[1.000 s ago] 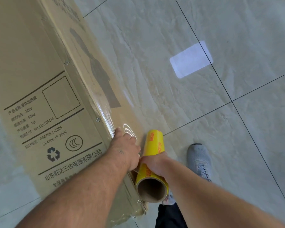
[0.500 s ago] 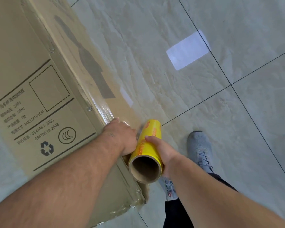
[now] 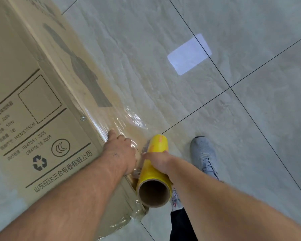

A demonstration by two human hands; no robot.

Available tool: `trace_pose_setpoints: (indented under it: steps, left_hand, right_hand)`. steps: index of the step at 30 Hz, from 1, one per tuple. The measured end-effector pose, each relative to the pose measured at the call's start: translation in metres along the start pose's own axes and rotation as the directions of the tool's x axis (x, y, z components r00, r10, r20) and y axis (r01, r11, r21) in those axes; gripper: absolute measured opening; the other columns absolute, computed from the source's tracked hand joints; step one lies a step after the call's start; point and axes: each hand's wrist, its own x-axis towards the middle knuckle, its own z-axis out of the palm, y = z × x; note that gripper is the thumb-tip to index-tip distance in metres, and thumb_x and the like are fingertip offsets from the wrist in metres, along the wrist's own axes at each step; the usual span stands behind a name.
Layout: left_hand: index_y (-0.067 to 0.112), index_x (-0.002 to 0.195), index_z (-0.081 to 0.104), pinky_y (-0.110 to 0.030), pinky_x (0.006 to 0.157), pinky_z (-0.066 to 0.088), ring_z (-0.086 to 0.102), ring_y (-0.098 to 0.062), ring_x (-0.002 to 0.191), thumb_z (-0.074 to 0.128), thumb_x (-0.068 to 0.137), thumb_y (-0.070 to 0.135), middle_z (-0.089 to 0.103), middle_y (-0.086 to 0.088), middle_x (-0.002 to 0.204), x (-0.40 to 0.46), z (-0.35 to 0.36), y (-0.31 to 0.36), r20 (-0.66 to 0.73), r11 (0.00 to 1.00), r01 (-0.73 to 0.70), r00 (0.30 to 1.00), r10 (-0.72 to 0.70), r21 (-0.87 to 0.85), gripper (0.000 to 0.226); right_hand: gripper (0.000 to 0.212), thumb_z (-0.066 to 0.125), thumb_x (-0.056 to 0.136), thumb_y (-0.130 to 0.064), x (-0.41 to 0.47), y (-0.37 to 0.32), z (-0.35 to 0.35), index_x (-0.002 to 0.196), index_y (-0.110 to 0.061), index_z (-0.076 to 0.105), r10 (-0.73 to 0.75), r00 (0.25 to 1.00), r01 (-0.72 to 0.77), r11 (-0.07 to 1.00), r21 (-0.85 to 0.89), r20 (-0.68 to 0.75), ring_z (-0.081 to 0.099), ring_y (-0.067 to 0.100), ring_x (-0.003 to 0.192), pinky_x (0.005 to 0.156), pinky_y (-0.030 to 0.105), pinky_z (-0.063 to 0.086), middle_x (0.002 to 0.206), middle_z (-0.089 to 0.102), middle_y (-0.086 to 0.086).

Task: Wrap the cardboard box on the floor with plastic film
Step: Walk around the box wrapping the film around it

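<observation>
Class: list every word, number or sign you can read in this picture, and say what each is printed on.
All on the cardboard box:
"220V"
"50Hz"
"34X32X105CM"
"GB4706.1-2005"
"GB4706.19-2008"
"山东旺达三合电器有限公司"
CCC mark
Recycling sign
Small Chinese field labels: too blurred.
Orange print on the yellow film roll: unreadable.

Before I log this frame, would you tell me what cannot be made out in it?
Head view only:
- Cardboard box: its far end and left side are cut off by the frame edges.
- Left hand: its fingertips are curled over the box edge, out of sight.
- Film roll: its label print is too blurred to read, and the right hand covers its middle.
- Plastic film: being transparent, its edges cannot be traced.
</observation>
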Motion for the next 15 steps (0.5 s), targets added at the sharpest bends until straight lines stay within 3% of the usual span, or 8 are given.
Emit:
trace_pose_setpoints:
  steps: [3,5,7,11,15]
  left_hand:
    - [0.018,0.161,0.037,-0.054,0.128,0.009,0.018,-0.026,0.158,0.040,0.105,0.039,0.019,-0.008,0.173,0.005,-0.001,0.002,-0.010,0.996,-0.076,0.997,0.076,-0.036,0.060]
    - [0.021,0.157,0.041,-0.047,0.121,0.030,0.038,-0.029,0.149,0.050,0.099,0.028,0.038,-0.009,0.163,0.010,-0.003,0.006,-0.036,0.988,-0.125,0.992,0.123,-0.095,0.058]
    - [0.030,0.151,0.043,-0.047,0.113,0.039,0.047,-0.029,0.139,0.057,0.096,0.030,0.049,-0.005,0.151,0.015,0.000,0.009,-0.052,0.980,-0.162,0.986,0.156,-0.115,0.056]
    - [0.034,0.152,0.046,-0.048,0.118,0.032,0.037,-0.025,0.148,0.057,0.096,0.031,0.041,0.002,0.161,0.019,0.008,0.008,-0.068,0.974,-0.220,0.974,0.216,-0.049,0.057]
    - [0.024,0.142,0.059,-0.043,0.115,0.040,0.051,-0.024,0.138,0.059,0.092,0.017,0.054,-0.001,0.150,0.011,0.001,0.023,-0.113,0.961,-0.272,0.957,0.266,-0.047,0.050]
  right_hand:
    - [0.086,0.058,0.098,-0.062,0.000,0.004,-0.010,0.169,-0.023,0.026,0.026,0.999,-0.022,0.990,0.136,-0.027,0.054,0.041,0.138,0.105,0.051,0.052,0.163,0.043,0.015]
    - [0.080,0.068,0.088,-0.063,-0.001,0.021,-0.011,0.154,-0.023,0.047,0.114,0.993,-0.103,0.954,0.281,-0.025,0.068,0.039,0.117,0.097,0.052,0.059,0.141,0.062,0.014]
    - [0.075,0.077,0.081,-0.063,-0.004,0.034,-0.005,0.136,-0.016,0.058,0.175,0.979,-0.206,0.852,0.482,0.109,0.077,0.038,0.106,0.099,0.056,0.061,0.123,0.074,0.018]
    - [0.060,0.078,0.086,-0.058,-0.005,0.035,0.002,0.124,-0.014,0.060,0.142,0.972,-0.228,0.781,0.581,0.189,0.078,0.036,0.090,0.081,0.044,0.065,0.117,0.078,0.022]
    - [0.066,0.079,0.082,-0.061,-0.003,0.047,-0.004,0.126,-0.017,0.058,0.154,0.984,-0.179,0.860,0.478,0.091,0.078,0.038,0.100,0.097,0.054,0.062,0.117,0.074,0.019]
